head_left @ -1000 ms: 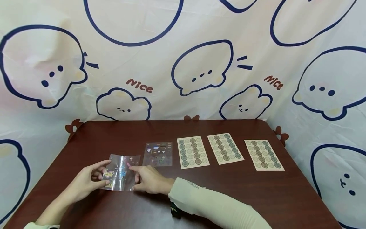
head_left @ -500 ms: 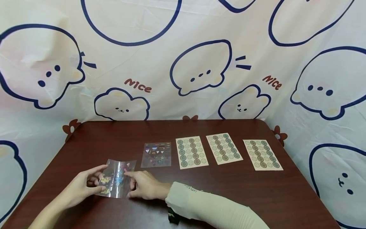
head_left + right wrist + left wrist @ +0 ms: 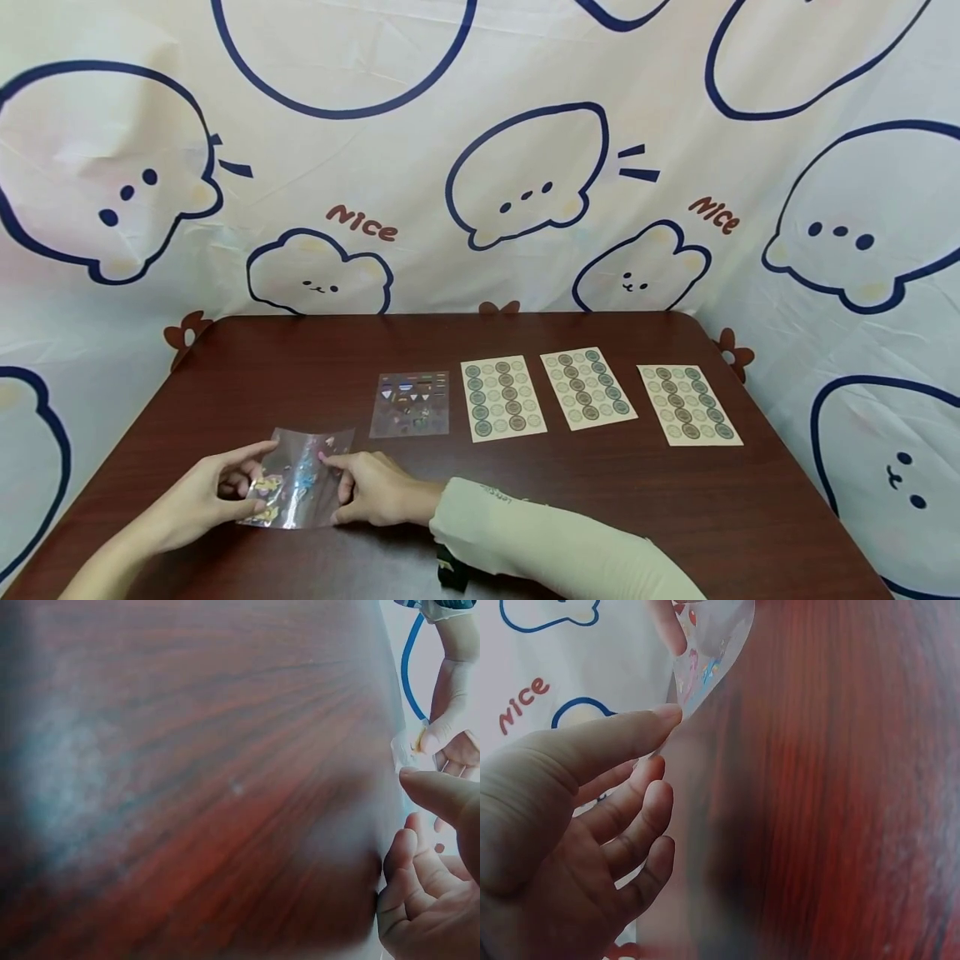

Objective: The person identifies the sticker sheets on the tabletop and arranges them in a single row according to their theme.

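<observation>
On my table [image 3: 600, 467]
A film [image 3: 300, 487] is between my left hand [image 3: 195, 500] and right hand [image 3: 381, 490]; behind, rightward: second film [image 3: 410, 407], three papers [image 3: 588, 390].

2 clr shts [image 3: 297, 492], 3 paper shts [image 3: 503, 399], 1 tbl [image 3: 720, 508].

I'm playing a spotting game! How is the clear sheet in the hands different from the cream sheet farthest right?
The clear sheet is shiny and see-through; the cream sheet isn't. The clear sheet is bent; the cream sheet lies flat. The clear sheet has colourful pictures; the cream sheet has rows of circles. Both are thin.
</observation>
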Action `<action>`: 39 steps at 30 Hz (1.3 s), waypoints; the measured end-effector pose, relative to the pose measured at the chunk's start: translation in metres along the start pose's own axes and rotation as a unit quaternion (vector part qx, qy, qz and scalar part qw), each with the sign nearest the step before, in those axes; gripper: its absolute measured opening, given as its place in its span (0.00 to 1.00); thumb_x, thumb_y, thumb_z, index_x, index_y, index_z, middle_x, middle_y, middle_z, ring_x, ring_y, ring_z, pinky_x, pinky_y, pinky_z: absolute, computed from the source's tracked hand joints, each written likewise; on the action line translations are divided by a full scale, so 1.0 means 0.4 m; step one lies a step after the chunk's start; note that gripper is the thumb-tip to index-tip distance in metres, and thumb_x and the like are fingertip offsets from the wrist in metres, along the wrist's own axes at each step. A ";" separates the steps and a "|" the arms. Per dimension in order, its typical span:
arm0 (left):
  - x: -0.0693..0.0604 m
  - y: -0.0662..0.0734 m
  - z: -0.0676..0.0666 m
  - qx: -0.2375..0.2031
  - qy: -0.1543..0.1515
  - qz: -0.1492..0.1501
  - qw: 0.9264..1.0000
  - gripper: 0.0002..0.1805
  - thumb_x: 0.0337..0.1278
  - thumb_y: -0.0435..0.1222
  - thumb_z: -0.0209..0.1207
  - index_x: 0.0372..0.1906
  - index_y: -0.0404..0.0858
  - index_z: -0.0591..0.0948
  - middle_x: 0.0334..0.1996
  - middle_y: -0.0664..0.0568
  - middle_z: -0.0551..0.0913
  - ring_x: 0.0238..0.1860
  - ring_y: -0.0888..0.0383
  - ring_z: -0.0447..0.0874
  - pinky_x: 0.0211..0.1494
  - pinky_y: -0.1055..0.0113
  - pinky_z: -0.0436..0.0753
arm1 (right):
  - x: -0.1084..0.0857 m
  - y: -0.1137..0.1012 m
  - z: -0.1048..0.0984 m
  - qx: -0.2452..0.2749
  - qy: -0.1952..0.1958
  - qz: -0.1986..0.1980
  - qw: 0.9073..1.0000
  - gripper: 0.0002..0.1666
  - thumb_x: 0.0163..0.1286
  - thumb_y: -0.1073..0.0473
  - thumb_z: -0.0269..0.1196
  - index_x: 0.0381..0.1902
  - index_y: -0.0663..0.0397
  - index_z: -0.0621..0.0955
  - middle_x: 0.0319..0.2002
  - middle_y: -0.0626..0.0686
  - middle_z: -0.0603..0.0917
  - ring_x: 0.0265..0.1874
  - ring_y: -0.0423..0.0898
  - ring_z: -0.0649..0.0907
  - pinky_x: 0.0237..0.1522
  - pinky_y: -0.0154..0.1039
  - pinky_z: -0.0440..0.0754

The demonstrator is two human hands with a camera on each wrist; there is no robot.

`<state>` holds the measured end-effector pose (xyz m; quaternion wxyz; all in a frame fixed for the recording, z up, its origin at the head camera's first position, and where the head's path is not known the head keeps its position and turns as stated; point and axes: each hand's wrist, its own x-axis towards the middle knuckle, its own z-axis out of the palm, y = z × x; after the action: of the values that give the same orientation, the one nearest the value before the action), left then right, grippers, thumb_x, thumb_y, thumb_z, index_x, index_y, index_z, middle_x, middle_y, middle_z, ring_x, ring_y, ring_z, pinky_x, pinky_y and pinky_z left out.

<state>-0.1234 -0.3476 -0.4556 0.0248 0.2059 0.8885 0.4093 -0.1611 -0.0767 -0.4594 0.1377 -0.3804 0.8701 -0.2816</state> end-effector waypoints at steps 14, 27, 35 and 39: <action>0.017 -0.015 -0.025 -0.006 -0.066 -0.011 0.998 0.40 0.52 0.28 0.70 0.68 0.17 0.66 0.34 0.54 0.74 0.27 0.70 0.73 0.28 0.70 0.73 | 0.019 -0.011 -0.010 -0.036 -0.003 0.037 0.999 0.44 0.55 0.53 0.79 0.69 0.48 0.76 0.19 0.33 0.77 0.18 0.25 0.72 0.31 0.17 0.70; 0.010 -0.010 -0.046 0.012 -0.128 -0.093 0.987 0.43 0.52 0.33 0.72 0.68 0.17 0.66 0.32 0.51 0.74 0.23 0.70 0.67 0.24 0.70 0.71 | 0.027 -0.021 -0.011 -0.047 -0.035 0.047 0.997 0.46 0.56 0.50 0.79 0.72 0.41 0.74 0.18 0.34 0.76 0.18 0.27 0.73 0.29 0.19 0.70; 0.000 -0.004 -0.036 0.048 -0.140 -0.118 0.982 0.42 0.51 0.35 0.73 0.67 0.19 0.69 0.29 0.52 0.74 0.18 0.70 0.64 0.21 0.71 0.69 | 0.022 -0.022 0.011 -0.059 -0.036 0.038 0.997 0.45 0.55 0.48 0.79 0.70 0.41 0.75 0.17 0.33 0.74 0.18 0.27 0.72 0.30 0.17 0.69; 0.010 0.001 -0.035 0.078 -0.128 -0.121 0.981 0.43 0.49 0.40 0.74 0.67 0.24 0.71 0.29 0.52 0.71 0.18 0.70 0.63 0.22 0.71 0.68 | 0.025 -0.016 0.002 -0.062 -0.035 0.035 0.997 0.45 0.55 0.48 0.79 0.71 0.42 0.75 0.17 0.34 0.74 0.19 0.27 0.72 0.32 0.17 0.69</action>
<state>-0.1300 -0.3559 -0.4453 0.1714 0.1490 0.9254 0.3033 -0.1637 -0.0879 -0.4565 0.1537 -0.3673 0.8931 -0.2092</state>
